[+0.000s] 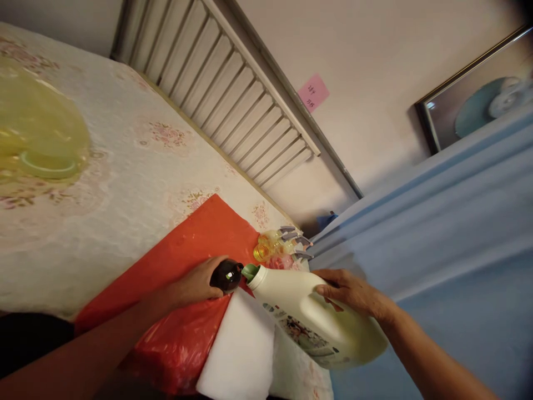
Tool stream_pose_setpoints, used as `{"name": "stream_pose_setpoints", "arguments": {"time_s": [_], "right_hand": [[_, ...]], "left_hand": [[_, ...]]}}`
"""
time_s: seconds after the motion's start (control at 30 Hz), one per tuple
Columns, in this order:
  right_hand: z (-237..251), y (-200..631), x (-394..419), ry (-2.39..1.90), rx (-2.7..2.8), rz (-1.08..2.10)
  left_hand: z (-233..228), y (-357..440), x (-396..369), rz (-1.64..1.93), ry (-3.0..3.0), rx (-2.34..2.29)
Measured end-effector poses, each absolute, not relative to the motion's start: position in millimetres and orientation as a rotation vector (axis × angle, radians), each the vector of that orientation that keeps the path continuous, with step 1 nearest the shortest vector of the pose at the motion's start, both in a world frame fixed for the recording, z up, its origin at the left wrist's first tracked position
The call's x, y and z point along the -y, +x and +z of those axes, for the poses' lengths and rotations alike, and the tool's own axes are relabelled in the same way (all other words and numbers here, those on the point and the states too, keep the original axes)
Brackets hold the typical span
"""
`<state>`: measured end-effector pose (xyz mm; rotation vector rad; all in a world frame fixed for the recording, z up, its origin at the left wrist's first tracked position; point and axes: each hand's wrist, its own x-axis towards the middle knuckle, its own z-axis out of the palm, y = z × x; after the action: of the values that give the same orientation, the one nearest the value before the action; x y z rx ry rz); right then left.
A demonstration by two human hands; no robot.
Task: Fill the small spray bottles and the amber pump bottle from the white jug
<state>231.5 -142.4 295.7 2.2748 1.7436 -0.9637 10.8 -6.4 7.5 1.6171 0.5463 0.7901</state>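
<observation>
wall [375, 83] beige w/ pink note [313, 92] | slatted headboard [233, 94] | floral mattress [125, 166] | blue curtain [437, 233]

Right hand [350, 291] tilts white jug [316, 322]; left hand [200, 282] grips dark bottle [227, 275].

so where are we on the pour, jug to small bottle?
Done: the white jug is uncapped and tipped, its spout at the mouth of the dark small bottle. In hand: right hand grips the jug's handle, left hand steadies the bottle on the red bag. Left: no liquid stream is visible; fill level can't be read. Spray bottles behind sit untouched.
</observation>
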Motion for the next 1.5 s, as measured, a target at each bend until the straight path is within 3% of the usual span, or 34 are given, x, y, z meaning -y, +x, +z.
{"name": "stream_pose_setpoints", "arguments": {"time_s": [1.5], "right_hand": [[298,229,140,2.244,-1.729,-0.966]], "left_hand": [[2,12,5,0.794,1.613,-0.505]]}}
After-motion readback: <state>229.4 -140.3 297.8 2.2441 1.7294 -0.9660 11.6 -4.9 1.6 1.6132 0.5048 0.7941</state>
